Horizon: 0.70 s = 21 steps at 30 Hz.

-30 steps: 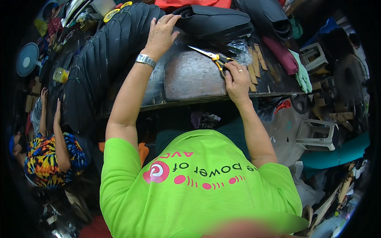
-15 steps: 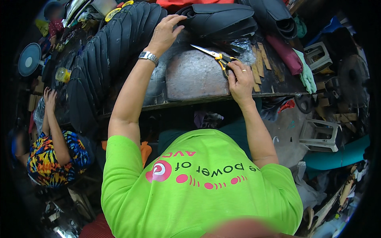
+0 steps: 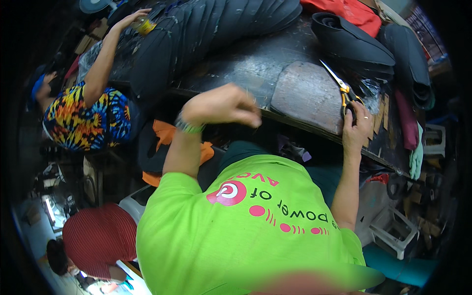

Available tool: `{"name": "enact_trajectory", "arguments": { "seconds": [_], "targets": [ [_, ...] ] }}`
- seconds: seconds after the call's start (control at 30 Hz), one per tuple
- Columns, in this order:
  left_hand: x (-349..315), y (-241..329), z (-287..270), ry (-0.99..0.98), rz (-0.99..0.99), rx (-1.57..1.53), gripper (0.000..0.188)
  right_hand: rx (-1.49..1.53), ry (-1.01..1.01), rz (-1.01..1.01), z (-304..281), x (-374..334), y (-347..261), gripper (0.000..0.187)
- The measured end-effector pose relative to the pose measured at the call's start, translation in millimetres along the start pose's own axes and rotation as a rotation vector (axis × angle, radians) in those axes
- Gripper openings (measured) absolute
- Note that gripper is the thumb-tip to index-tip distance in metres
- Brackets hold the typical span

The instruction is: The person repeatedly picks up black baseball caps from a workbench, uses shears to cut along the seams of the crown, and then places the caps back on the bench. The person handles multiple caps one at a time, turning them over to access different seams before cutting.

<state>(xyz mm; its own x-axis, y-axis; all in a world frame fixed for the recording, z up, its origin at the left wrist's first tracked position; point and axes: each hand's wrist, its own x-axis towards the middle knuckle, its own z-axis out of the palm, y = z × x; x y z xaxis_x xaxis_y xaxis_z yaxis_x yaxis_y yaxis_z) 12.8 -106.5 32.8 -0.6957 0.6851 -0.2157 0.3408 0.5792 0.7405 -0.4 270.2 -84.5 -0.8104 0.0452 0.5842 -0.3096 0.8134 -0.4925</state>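
My right hand [image 3: 358, 125] is closed round the black and yellow handles of a pair of scissors [image 3: 335, 76], whose blades lie over a worn grey-brown board [image 3: 307, 96] on the table and point away from me. My left hand [image 3: 223, 105], blurred by motion, hangs in front of the table's near edge. Its fingers look bent, but whether anything is between them cannot be made out. Beyond the board rests a rolled stack of black sheet pieces [image 3: 351, 44]. A long fanned row of black curved pieces [image 3: 211, 27] runs along the table's left part.
Another black roll [image 3: 408, 64] lies at the right, near a maroon roll [image 3: 406, 120] and wooden strips [image 3: 382, 115]. A co-worker in a tie-dye shirt [image 3: 88, 118] reaches over the table at left. Someone in a striped red shirt [image 3: 101, 241] is lower left. A grey stool [image 3: 395, 230] stands at right.
My left hand has left the black roll and drawn back past the table edge. The view has swung leftward. My right hand keeps the scissors at the board.
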Motion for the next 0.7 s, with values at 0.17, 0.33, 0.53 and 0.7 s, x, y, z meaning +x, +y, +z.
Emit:
{"name": "enact_trajectory", "arguments": {
  "seconds": [0.17,0.33,0.53,0.7],
  "targets": [
    [-113,9,2,0.961,-0.565,0.424,0.022,-0.124,-0.116,0.033,-11,7,-4,0.033],
    [-149,-48,-22,1.269,-0.843,0.636,0.038,-0.089,-0.11,0.097,-15,15,-10,0.034],
    [-152,-117,-12,1.527,-0.702,0.221,0.046,-0.219,-0.259,0.128,-23,21,-15,0.033],
    [-166,-124,-7,1.476,-0.725,0.673,0.055,-0.271,-0.305,0.098,-23,25,-14,0.033]
  ]
}}
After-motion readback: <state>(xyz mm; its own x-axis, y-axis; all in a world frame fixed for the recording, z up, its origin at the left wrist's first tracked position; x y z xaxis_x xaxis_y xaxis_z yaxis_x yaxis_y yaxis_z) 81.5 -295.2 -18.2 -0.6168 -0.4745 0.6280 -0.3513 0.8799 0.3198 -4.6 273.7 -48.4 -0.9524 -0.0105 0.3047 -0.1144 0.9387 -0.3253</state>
